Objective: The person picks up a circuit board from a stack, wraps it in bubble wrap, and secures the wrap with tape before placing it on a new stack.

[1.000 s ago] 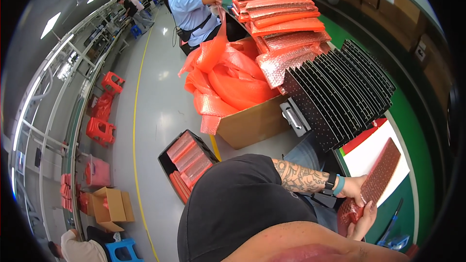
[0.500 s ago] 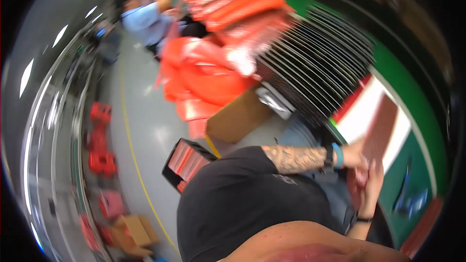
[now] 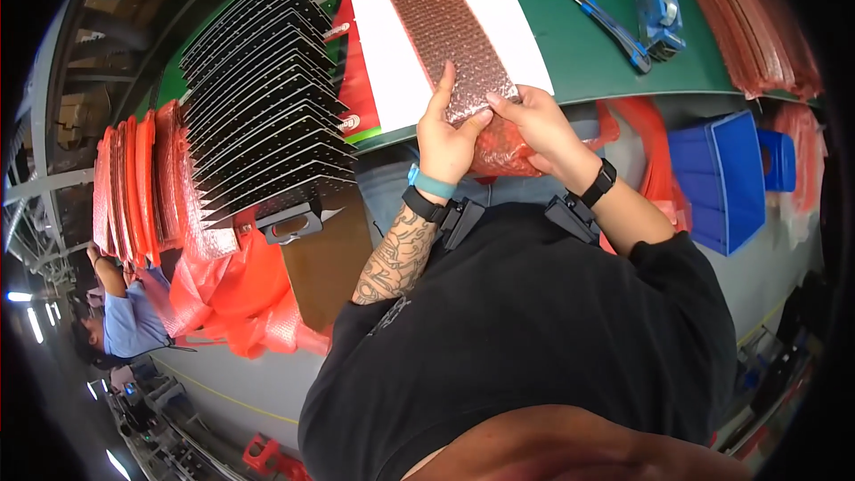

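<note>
A long flat package in reddish bubble wrap (image 3: pixel 450 31) lies over a white sheet (image 3: pixel 521 36) on the table, its near end raised at the edge. My left hand (image 3: pixel 448 138) grips the near left corner, thumb upright along the side. At the near right corner, my right hand (image 3: pixel 541 129) pinches the wrap between thumb and fingers. Loose red bubble wrap (image 3: pixel 503 150) bunches below the package, between my palms. What the wrap encloses shows only as a dark flat shape.
Black perforated panels (image 3: pixel 267 98) stand stacked at left beside red bubble-wrap bundles (image 3: pixel 142 183). On the green table (image 3: pixel 570 62) lie a utility knife (image 3: pixel 607 25) and blue tape dispenser (image 3: pixel 660 18). Wrapped packages (image 3: pixel 748 27) sit far right, above a blue bin (image 3: pixel 720 183). Another person (image 3: pixel 134 312) works at far left.
My view has swung round to face the table squarely. The wrapped package stays in both hands; its far part now rests over the white sheet.
</note>
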`<state>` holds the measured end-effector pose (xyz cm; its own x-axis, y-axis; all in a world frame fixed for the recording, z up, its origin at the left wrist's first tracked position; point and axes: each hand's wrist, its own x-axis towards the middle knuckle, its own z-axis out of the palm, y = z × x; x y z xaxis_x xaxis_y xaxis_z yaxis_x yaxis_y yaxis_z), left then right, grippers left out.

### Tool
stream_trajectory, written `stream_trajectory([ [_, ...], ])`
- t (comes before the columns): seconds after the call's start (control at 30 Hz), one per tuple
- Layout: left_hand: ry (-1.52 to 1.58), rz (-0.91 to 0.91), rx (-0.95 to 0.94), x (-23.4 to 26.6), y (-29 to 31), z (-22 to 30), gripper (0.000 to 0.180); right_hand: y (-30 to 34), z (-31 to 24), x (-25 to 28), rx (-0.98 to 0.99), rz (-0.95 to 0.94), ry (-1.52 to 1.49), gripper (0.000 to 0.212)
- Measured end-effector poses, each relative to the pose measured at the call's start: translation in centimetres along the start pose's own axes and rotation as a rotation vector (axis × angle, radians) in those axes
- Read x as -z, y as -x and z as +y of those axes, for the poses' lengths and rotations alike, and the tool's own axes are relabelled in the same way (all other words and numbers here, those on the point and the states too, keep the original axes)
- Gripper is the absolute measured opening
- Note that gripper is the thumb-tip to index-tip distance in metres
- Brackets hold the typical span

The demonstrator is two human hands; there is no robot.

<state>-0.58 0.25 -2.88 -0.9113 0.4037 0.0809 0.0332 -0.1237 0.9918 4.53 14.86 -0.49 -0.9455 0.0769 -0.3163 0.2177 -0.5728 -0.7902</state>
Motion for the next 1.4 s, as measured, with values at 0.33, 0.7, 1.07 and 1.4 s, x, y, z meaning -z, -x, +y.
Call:
stream_trajectory([
  [0.33, 0.602, 0.204, 0.156, 0.7, 1.5, 3.7, 0.067, 0.6, -0.1, -0.8, -0.123, 0.116, -0.095, 0.035],
  [0.7, 0.362, 0.058, 0.215, 1.6, 0.9, -0.3, 0.038, 0.4, 2.1, 0.7, 0.126, 0.131, 0.631, 0.033],
  [1.07, 0.616, 0.058, 0.239, 6.1, 0.2, 1.9, 0.045, -9.0, -16.9, -9.6, -0.015, -0.560, 1.511, 0.033],
  [1.4, 0.333, 0.000, 0.390, 8.2, -0.5, 1.0, 0.051, -51.9, -13.9, -16.4, 0.574, -0.293, 2.120, 0.060],
])
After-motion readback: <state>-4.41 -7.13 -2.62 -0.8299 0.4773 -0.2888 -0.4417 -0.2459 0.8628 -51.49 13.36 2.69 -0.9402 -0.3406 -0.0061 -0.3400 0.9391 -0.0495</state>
